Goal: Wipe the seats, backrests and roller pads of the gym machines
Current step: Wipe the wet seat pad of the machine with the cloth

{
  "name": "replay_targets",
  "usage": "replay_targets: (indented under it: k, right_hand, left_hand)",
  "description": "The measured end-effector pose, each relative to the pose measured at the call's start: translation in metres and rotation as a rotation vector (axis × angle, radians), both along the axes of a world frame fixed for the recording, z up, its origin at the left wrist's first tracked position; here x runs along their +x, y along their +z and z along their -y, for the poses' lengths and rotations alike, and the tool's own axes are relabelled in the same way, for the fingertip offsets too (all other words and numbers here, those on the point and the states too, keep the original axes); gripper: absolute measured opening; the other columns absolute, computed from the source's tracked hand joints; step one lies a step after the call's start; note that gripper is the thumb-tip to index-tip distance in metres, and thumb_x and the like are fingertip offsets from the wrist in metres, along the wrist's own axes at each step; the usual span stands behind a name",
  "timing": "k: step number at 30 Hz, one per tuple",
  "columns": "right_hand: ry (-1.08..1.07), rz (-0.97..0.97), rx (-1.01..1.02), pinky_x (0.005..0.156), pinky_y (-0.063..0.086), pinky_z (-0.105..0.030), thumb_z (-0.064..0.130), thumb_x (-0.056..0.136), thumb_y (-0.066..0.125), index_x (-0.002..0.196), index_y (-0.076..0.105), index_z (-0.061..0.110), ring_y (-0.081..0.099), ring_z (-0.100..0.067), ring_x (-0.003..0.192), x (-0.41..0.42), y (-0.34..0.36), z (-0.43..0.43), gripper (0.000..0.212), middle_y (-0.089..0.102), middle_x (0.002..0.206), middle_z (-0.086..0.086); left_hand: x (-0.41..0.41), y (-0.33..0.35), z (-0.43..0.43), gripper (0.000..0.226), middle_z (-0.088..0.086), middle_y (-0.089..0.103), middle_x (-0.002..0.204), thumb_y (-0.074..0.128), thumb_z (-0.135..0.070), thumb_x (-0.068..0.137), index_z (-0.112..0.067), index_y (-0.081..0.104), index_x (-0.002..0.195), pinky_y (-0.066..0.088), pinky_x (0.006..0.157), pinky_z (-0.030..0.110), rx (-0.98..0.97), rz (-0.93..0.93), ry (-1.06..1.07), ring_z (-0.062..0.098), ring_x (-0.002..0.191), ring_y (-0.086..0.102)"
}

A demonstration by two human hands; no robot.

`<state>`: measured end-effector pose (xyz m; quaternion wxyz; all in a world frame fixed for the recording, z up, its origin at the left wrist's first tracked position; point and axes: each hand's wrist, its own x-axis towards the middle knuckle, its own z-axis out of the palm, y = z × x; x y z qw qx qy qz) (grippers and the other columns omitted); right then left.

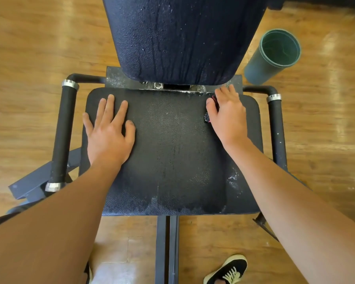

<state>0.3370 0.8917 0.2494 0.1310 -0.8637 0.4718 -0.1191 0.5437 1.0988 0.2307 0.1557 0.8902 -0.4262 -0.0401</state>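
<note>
Though under hand (228, 117), cloth (207, 118) toward backrest (182, 37).

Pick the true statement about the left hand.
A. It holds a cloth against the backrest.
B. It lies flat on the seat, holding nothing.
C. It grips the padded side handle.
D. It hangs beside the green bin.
B: the left hand rests flat on the seat with its fingers straight and spread, while the only cloth in view peeks out from under the right hand.
</note>
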Motion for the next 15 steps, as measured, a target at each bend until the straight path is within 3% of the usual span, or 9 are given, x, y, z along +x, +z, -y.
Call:
replay_targets:
  k: [6,10,15]
  right_hand:
    - [0.094,0.007,-0.007,0.113,0.04,-0.05,0.013,0.104,0.046,0.124,0.064,-0.003,0.036,-0.041,0.147,-0.011,0.0,-0.004,0.031,0.059,0.141,-0.013]
    - [0.13,-0.004,0.003,0.114,0.04,-0.058,0.007,0.103,0.046,0.123,0.064,-0.002,0.033,-0.042,0.149,-0.019,0.001,-0.016,0.028,0.057,0.145,-0.014]
    - [0.207,0.017,-0.054,0.12,0.033,-0.055,0.009,0.103,0.054,0.129,0.067,-0.002,0.038,-0.041,0.146,-0.037,-0.006,-0.034,0.031,0.06,0.143,-0.013]
  left_hand:
    - [-0.001,0.0,0.001,0.055,0.009,0.027,0.168,0.035,-0.036,0.103,-0.02,0.044,0.155,0.006,0.123,0.063,0.007,0.0,-0.004,0.026,0.157,0.016]
    - [0.0,0.001,0.001,0.055,0.009,0.026,0.168,0.035,-0.037,0.103,-0.02,0.043,0.155,0.005,0.123,0.062,0.013,-0.003,-0.005,0.025,0.157,0.015]
    - [0.0,0.002,0.0,0.054,0.01,0.026,0.168,0.037,-0.035,0.104,-0.02,0.043,0.156,0.006,0.123,0.062,0.027,0.0,-0.006,0.026,0.157,0.015]
